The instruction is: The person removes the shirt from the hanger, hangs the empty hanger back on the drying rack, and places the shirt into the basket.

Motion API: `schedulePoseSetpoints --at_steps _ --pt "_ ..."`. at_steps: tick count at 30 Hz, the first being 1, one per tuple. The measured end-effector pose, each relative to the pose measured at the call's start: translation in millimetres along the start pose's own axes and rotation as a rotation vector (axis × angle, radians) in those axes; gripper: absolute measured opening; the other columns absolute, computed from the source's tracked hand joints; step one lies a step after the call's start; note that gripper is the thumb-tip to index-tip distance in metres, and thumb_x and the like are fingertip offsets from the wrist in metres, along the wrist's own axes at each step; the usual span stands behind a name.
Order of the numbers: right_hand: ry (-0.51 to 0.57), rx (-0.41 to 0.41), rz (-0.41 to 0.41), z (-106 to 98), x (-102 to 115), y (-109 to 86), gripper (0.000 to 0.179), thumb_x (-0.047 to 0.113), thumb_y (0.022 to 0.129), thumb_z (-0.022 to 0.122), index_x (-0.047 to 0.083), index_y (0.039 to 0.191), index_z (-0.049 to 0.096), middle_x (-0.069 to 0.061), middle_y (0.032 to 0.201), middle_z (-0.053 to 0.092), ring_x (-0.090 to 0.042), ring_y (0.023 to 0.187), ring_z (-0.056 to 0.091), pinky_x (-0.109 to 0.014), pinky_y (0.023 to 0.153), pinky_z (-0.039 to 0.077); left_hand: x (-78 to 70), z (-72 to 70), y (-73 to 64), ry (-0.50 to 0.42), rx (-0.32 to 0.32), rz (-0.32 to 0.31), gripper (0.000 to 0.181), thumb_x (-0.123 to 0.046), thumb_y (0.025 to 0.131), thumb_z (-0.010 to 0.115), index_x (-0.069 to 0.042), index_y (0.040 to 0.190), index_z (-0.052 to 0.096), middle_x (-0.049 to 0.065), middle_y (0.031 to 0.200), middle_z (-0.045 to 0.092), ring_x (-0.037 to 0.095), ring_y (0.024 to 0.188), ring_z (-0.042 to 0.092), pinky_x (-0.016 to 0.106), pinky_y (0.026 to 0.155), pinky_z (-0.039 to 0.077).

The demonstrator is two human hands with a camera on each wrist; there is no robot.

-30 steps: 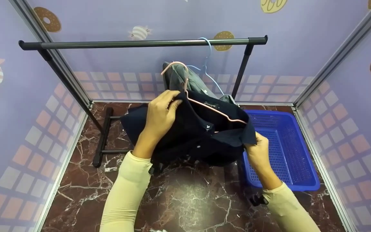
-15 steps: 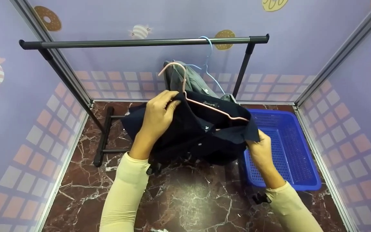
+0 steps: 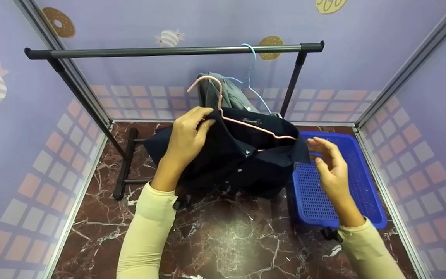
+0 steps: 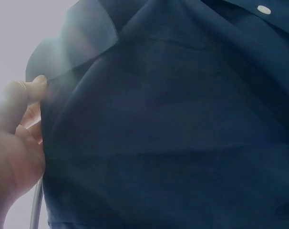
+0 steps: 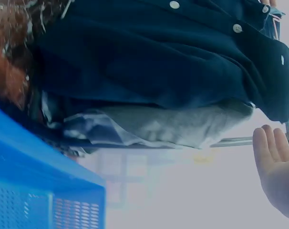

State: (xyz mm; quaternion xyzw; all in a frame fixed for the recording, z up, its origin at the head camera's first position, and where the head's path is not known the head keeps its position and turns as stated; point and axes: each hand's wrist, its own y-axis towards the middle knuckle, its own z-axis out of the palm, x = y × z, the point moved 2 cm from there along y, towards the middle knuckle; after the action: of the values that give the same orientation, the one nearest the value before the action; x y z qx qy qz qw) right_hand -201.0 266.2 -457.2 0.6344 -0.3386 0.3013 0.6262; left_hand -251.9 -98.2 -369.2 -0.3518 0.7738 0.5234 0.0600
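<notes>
A dark navy button-up shirt point(image 3: 223, 162) hangs in front of me, with a pink hanger point(image 3: 254, 127) inside its collar and the hook pointing up. My left hand point(image 3: 186, 135) pinches the shirt at the left of the collar, near the hook's base; in the left wrist view that hand point(image 4: 20, 138) grips the shirt's edge between thumb and fingers. Off the collar's right side, my right hand point(image 3: 333, 170) is held with loosely bent fingers and nothing in them. The right wrist view shows this hand point(image 5: 280, 167) just apart from the shirt's collar, fingers extended.
A dark metal clothes rack point(image 3: 149, 51) spans the back. From its rail a blue hanger point(image 3: 252, 64) hangs with a grey-green garment point(image 3: 232, 95), partly behind the shirt. A blue plastic basket point(image 3: 362, 182) stands on the marbled floor point(image 3: 230, 240) at right. Patterned walls enclose three sides.
My right hand has let go of the shirt's right collar side and moved right, its fingers opening. My left hand keeps its pinch, and the shirt and hanger have shifted slightly left.
</notes>
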Motion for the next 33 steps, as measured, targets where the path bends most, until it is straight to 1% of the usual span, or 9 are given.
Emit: schedulePoseSetpoints --at_steps 4,6,8,14,18,24,28,31,33 --pt "-0.1 0.05 -0.044 0 5 9.3 0.045 -0.017 0.093 0.054 -0.012 0.138 0.053 -0.018 0.133 0.065 -0.022 0.12 0.065 -0.023 0.096 0.055 -0.7 2.4 0.4 0.012 0.022 -0.006 0.017 -0.014 0.099 0.067 0.001 0.107 0.072 0.011 0.097 0.073 0.021 0.089 0.068 0.036 0.082 0.056" --pt "-0.163 0.071 -0.062 2 7 14.5 0.048 -0.018 0.091 0.059 -0.011 0.138 0.055 -0.022 0.132 0.064 -0.019 0.119 0.065 -0.022 0.095 0.056 -0.6 3.7 0.3 0.015 0.028 -0.004 0.017 -0.013 0.099 0.067 0.001 0.107 0.072 0.011 0.098 0.073 0.022 0.09 0.068 0.036 0.083 0.056" --pt "-0.235 0.087 -0.064 4 8 19.4 0.051 -0.017 0.088 0.066 -0.007 0.138 0.058 -0.023 0.132 0.064 -0.016 0.117 0.066 -0.022 0.095 0.056 -0.3 5.0 0.2 0.014 0.03 -0.002 0.017 -0.012 0.099 0.067 0.002 0.107 0.072 0.012 0.099 0.073 0.023 0.091 0.069 0.037 0.084 0.056" --pt "-0.405 0.131 -0.043 8 7 31.5 0.054 -0.005 0.087 0.077 0.003 0.139 0.062 -0.015 0.129 0.067 -0.013 0.114 0.065 -0.017 0.093 0.055 1.2 8.7 1.9 0.007 0.031 0.001 0.018 -0.012 0.099 0.067 0.003 0.108 0.072 0.013 0.102 0.074 0.024 0.096 0.071 0.037 0.088 0.057" --pt "-0.483 0.155 -0.044 8 5 39.0 0.051 0.001 0.087 0.08 0.005 0.136 0.064 -0.011 0.129 0.069 -0.009 0.113 0.065 -0.013 0.092 0.054 2.9 11.1 4.2 0.011 0.035 0.006 0.018 -0.012 0.099 0.067 0.003 0.109 0.072 0.013 0.103 0.074 0.023 0.096 0.07 0.036 0.089 0.057" --pt "-0.583 0.206 -0.07 8 5 49.4 0.05 0.003 0.086 0.081 0.005 0.134 0.066 -0.01 0.125 0.07 -0.016 0.11 0.066 -0.009 0.09 0.051 6.7 12.8 5.3 0.0 0.026 0.001 0.017 -0.011 0.099 0.067 0.002 0.108 0.072 0.012 0.103 0.074 0.023 0.096 0.07 0.037 0.088 0.057" --pt "-0.64 0.232 -0.118 9 5 55.6 0.046 0.002 0.087 0.079 0.004 0.131 0.067 -0.013 0.119 0.07 -0.02 0.106 0.065 -0.014 0.09 0.05 8.0 12.8 5.9 0.001 0.018 -0.009 0.017 -0.011 0.099 0.067 0.002 0.108 0.072 0.012 0.102 0.074 0.023 0.094 0.07 0.037 0.087 0.057" --pt "-0.66 0.223 -0.15 9 4 59.8 0.04 -0.002 0.087 0.074 0.005 0.126 0.071 -0.012 0.113 0.072 -0.018 0.099 0.064 -0.017 0.085 0.048 8.6 12.5 6.4 0.004 0.011 -0.018 0.017 -0.011 0.099 0.067 0.002 0.108 0.072 0.012 0.101 0.074 0.023 0.094 0.07 0.037 0.087 0.057" --pt "-0.65 0.207 -0.155 10 3 61.9 0.037 -0.006 0.087 0.071 0.005 0.122 0.073 -0.011 0.11 0.074 -0.017 0.094 0.064 -0.016 0.081 0.047 8.9 12.3 6.6 0.006 0.005 -0.023 0.017 -0.01 0.099 0.067 0.002 0.108 0.072 0.013 0.101 0.073 0.023 0.094 0.07 0.037 0.087 0.057"
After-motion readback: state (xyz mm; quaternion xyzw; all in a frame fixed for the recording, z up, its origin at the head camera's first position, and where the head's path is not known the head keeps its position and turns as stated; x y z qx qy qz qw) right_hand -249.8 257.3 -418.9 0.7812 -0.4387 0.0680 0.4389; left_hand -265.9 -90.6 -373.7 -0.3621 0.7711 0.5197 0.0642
